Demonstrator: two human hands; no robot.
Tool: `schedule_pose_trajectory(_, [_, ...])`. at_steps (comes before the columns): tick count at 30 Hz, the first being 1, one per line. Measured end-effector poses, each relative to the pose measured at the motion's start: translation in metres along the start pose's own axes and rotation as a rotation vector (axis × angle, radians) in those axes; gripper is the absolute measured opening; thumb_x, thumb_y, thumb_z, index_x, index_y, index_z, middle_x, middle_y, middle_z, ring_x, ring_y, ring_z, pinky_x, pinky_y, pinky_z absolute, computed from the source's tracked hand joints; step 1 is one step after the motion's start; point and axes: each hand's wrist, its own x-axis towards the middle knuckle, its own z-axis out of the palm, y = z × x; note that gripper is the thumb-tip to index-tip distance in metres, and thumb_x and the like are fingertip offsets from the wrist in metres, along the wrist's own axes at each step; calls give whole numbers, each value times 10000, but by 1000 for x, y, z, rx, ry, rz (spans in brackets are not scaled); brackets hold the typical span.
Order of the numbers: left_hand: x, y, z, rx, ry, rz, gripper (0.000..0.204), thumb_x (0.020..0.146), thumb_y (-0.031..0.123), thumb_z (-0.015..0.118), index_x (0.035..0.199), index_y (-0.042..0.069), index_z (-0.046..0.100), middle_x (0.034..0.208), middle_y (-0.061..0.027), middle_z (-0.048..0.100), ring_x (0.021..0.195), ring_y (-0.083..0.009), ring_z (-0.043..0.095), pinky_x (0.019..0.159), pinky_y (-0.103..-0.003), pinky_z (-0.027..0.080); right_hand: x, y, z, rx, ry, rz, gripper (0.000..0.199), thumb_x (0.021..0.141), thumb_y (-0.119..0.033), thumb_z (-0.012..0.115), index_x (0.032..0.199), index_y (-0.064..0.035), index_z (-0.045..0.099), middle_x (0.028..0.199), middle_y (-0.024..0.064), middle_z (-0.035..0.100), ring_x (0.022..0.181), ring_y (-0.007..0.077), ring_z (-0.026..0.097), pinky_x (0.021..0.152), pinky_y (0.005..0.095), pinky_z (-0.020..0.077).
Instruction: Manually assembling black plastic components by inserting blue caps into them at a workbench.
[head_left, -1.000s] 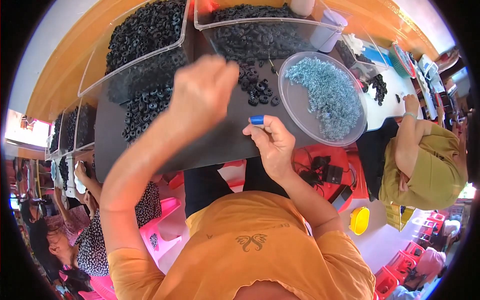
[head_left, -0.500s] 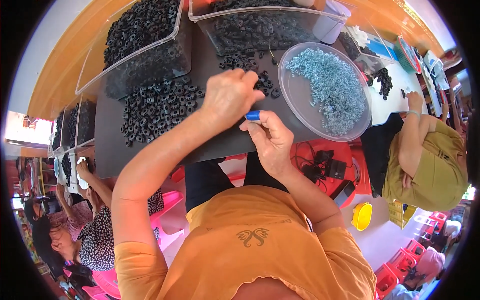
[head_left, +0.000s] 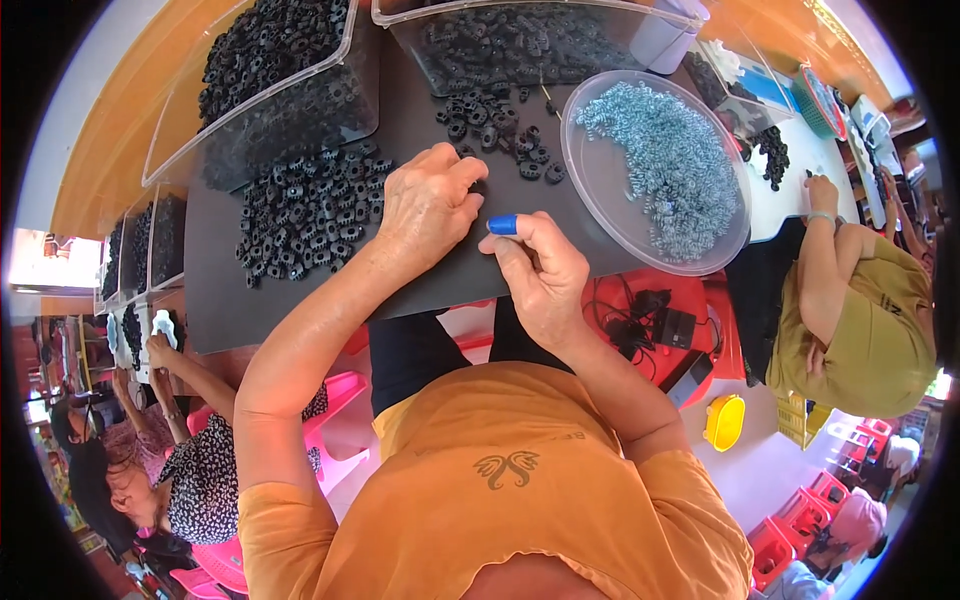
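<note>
My left hand [head_left: 430,205] is over the dark tabletop with its fingers curled and the thumb pressed in. Something dark may show at its fingertips, too small to name. Just right of it, my right hand [head_left: 543,268] pinches thumb against forefinger, and a blue wrap [head_left: 503,225] covers that fingertip. Whatever the pinch holds is hidden. Left of my hands spreads a heap of small black plastic pieces with holes [head_left: 310,210]. A smaller group of black pieces [head_left: 495,130] lies beyond them. On the right is a round clear tray [head_left: 600,190] of small shiny springs [head_left: 665,170].
Clear bins [head_left: 350,60] of black pieces line the table's far side. A red stool [head_left: 640,360] with cables and a black box stands below the right edge. Co-workers sit at right [head_left: 850,310] and left [head_left: 200,480]. A yellow basin [head_left: 724,422] is on the floor.
My left hand has drawn back from the smaller group of black pieces, toward me and slightly left. My right hand has barely moved and keeps its pinch.
</note>
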Motion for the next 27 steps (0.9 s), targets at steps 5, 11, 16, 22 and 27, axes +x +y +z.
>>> schedule_pose_trajectory(5, [-8, -6, -4, -113, 6, 32, 221, 682, 26, 661, 903, 27, 641, 793, -98, 573, 668, -230, 590, 618, -300, 471, 5, -7, 0, 58, 5, 161, 162, 812, 90, 558, 953, 11, 575, 790, 69, 577, 644, 107, 553, 579, 230, 441])
schedule_pose_trajectory(11, [-17, 1, -14, -628, -46, -378, 205, 669, 16, 667, 874, 21, 675, 753, -41, 557, 634, -118, 557, 595, -232, 448, 30, -3, -3, -105, 39, 195, 163, 827, 21, 589, 990, 25, 576, 789, 84, 635, 680, 91, 559, 635, 245, 463])
schedule_pose_trajectory(16, [-19, 5, -23, -826, -49, -452, 201, 690, -44, 663, 885, 0, 685, 784, 13, 558, 680, -51, 535, 620, -186, 425, 42, -17, 3, 1, -37, 316, 149, 815, -1, 623, 955, 41, 599, 745, 44, 611, 671, 68, 534, 613, 231, 449])
schedule_pose_trajectory(22, [-22, 9, -21, -1013, -78, -619, 254, 674, -80, 655, 911, 5, 683, 802, -5, 611, 673, -57, 552, 628, -174, 440, 39, -12, 8, 74, -7, 311, 54, 814, 22, 618, 867, 23, 609, 749, 1, 600, 663, 37, 513, 601, 197, 431])
schedule_pose_trajectory(27, [-24, 14, -13, -1216, 41, -669, 238, 706, -71, 675, 937, -11, 675, 788, -14, 616, 655, -53, 543, 610, -182, 450, 32, -8, 16, 140, 101, 280, 81, 813, 45, 614, 884, 7, 609, 767, -14, 601, 671, 27, 508, 604, 188, 430])
